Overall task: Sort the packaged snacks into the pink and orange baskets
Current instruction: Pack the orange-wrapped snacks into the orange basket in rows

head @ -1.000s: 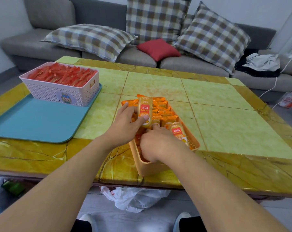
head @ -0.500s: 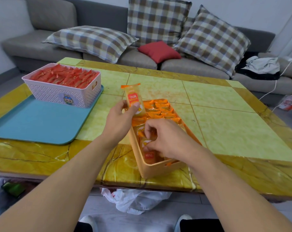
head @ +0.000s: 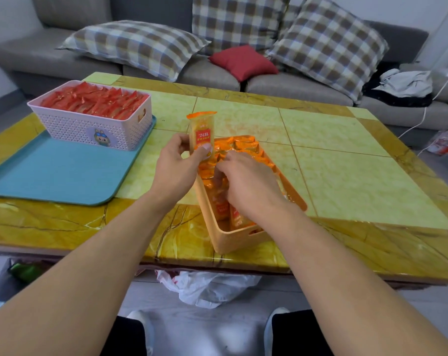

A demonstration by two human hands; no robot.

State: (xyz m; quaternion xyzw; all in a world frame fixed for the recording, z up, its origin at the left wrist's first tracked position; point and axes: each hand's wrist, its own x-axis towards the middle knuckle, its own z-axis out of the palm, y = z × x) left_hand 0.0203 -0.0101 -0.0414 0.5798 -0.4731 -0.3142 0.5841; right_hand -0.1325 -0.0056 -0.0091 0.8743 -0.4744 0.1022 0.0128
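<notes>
The left hand (head: 175, 167) pinches an orange snack packet (head: 201, 133) upright by its lower end. It looks light and crinkly. The right hand (head: 246, 186) has curled fingers down among packets in the orange basket (head: 233, 240).

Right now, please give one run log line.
left hand: holds orange snack | right hand: in orange basket, on packets | pink basket: full

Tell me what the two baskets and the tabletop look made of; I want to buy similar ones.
Pink basket: likely moulded plastic, matte, its walls a perforated weave pattern. Orange basket: smooth matte plastic by its look, with a cut-out handle. Table: glossy, veined like polished marble or stone tile, though it could be a printed imitation.
</notes>
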